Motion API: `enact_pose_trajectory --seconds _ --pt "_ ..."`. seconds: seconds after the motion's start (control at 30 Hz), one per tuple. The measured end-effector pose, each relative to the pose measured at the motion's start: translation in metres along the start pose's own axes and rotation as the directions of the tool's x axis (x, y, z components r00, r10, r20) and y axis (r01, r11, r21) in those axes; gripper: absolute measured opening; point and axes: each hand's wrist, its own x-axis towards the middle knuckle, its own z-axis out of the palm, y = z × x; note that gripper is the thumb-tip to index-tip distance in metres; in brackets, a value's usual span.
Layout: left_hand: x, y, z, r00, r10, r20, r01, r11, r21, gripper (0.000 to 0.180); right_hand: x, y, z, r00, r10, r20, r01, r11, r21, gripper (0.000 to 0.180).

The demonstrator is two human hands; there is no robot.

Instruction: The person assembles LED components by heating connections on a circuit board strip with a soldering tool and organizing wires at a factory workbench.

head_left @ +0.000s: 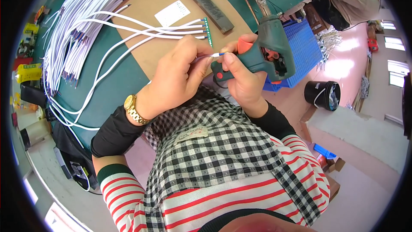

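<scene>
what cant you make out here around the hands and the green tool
- Head view: the wire end pinched by the left hand is mostly covered by its fingers.
- The tip of the green tool in the right hand is hidden behind the thumb.
- The green connector strip is too small to show its contacts.
- The black bucket contents are blurred.

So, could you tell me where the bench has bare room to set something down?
The brown board is bare between the white card and the dark bar. The green mat below the cables is partly free. The cable bundle crowds the left.
</scene>
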Motion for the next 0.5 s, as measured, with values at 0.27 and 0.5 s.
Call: enact_pose_trajectory --seconds 0.27,0.5 --pt "0.002 -0.008 -0.003 0.998 0.066 0.020 -0.068 0.989 0.132 0.016 -0.004 0.004 -0.010 0.996 -0.079 0.047 0.089 0.950 -0.301 0.043" --pt "0.002 -0.027 -0.001 0.992 0.125 0.017 -0.122 0.919 0.374 0.017 -0.006 0.009 -0.013 0.997 0.033 -0.071 -0.041 0.992 -0.115 0.038"
